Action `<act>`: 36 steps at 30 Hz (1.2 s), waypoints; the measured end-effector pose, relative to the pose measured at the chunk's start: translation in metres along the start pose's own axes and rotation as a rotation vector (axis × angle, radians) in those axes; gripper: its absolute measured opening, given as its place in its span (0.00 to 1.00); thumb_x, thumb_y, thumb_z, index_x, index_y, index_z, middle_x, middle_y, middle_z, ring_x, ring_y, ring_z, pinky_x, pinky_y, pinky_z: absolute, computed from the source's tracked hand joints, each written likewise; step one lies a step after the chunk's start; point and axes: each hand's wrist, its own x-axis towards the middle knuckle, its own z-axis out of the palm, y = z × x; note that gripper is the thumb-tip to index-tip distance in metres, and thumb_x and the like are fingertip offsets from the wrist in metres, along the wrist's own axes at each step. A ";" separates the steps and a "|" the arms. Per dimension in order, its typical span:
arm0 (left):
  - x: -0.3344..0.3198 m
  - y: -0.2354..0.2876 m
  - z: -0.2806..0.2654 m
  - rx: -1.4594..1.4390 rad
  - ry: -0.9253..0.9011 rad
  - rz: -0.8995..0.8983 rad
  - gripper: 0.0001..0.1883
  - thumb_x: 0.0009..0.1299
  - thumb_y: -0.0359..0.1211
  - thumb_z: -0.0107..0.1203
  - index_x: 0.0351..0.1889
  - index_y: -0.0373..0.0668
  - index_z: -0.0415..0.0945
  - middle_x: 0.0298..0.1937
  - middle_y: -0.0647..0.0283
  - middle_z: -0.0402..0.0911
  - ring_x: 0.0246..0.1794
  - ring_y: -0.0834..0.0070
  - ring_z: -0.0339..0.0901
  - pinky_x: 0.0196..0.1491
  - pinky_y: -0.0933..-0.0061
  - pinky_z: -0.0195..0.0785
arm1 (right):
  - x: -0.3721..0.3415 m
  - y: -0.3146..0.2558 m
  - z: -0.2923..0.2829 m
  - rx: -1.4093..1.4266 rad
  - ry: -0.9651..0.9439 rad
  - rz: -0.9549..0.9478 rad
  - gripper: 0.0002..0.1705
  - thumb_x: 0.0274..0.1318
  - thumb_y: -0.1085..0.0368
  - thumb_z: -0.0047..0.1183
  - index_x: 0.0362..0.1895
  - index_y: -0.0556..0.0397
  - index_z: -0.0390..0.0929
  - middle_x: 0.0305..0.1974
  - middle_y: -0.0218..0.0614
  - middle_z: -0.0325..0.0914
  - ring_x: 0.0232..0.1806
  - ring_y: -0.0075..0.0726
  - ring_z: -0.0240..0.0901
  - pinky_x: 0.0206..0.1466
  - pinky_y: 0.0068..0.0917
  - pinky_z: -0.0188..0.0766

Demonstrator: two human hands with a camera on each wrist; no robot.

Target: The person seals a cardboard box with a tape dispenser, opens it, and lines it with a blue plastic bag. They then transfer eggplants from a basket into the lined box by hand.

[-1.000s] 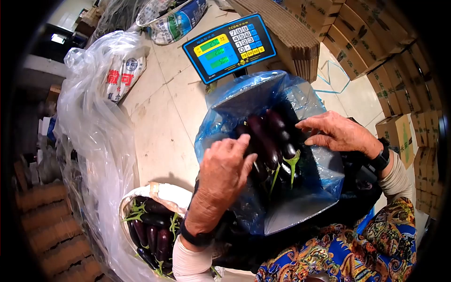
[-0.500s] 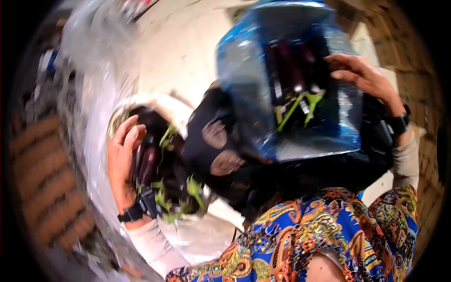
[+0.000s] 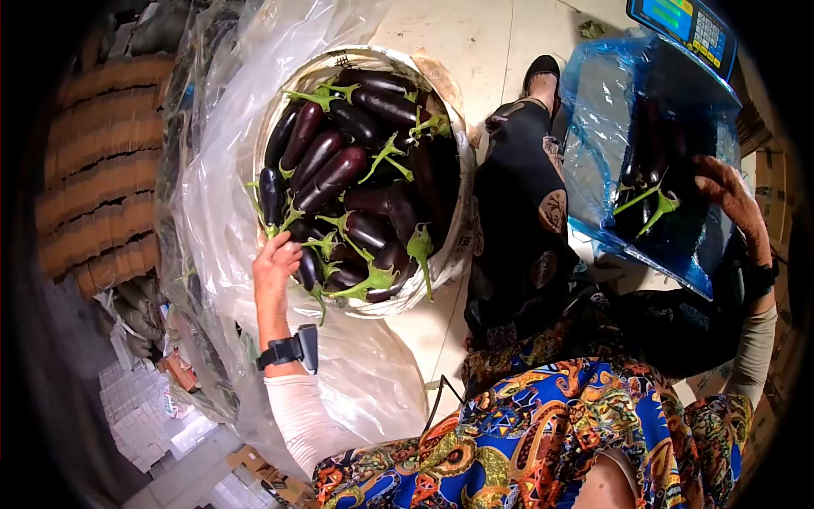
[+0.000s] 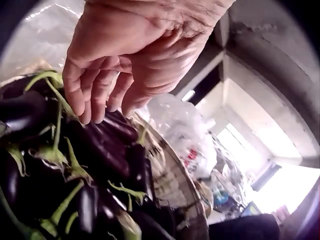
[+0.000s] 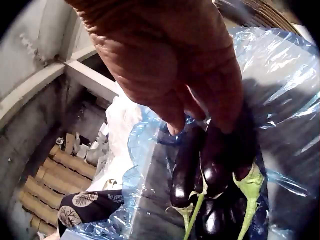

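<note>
Dark purple eggplants with green stems fill a round basket. At its lower left rim, my left hand has its fingertips at the stem end of a small eggplant; whether they grip it is unclear. In the left wrist view the left hand hangs over the eggplants, fingers bent downward. Several more eggplants lie in a blue plastic bag on the right. Over them is my right hand, fingers loosely bent, fingertips close to or touching the eggplants in the right wrist view.
A scale display stands behind the bag. Clear plastic sheeting lies around the basket's left and lower sides. Between basket and bag are a leg in dark trousers and a shoe. Cardboard stacks stand far left.
The left hand has moved from the bag to the basket's lower left rim. The right hand stays by the bag. The head view has swung left, bringing the whole basket into sight.
</note>
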 end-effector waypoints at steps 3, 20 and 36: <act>-0.011 0.020 0.055 0.212 -0.166 0.341 0.24 0.64 0.29 0.58 0.60 0.42 0.73 0.52 0.56 0.80 0.44 0.69 0.79 0.48 0.72 0.73 | 0.005 0.024 -0.008 0.021 -0.012 -0.048 0.30 0.61 0.56 0.58 0.62 0.59 0.68 0.54 0.43 0.75 0.55 0.35 0.71 0.58 0.29 0.67; 0.016 0.077 0.110 -0.071 -0.493 0.258 0.27 0.63 0.35 0.63 0.59 0.38 0.68 0.48 0.60 0.79 0.48 0.72 0.78 0.55 0.71 0.70 | -0.012 -0.017 0.015 -0.149 0.092 -0.024 0.27 0.61 0.53 0.56 0.57 0.60 0.72 0.44 0.40 0.78 0.46 0.32 0.73 0.51 0.28 0.70; 0.061 0.036 0.112 -0.300 -0.345 0.037 0.17 0.69 0.38 0.58 0.53 0.46 0.72 0.41 0.73 0.78 0.35 0.82 0.77 0.35 0.78 0.71 | -0.009 -0.007 0.009 -0.197 0.049 0.058 0.26 0.62 0.58 0.57 0.60 0.57 0.71 0.53 0.39 0.75 0.54 0.32 0.71 0.57 0.28 0.68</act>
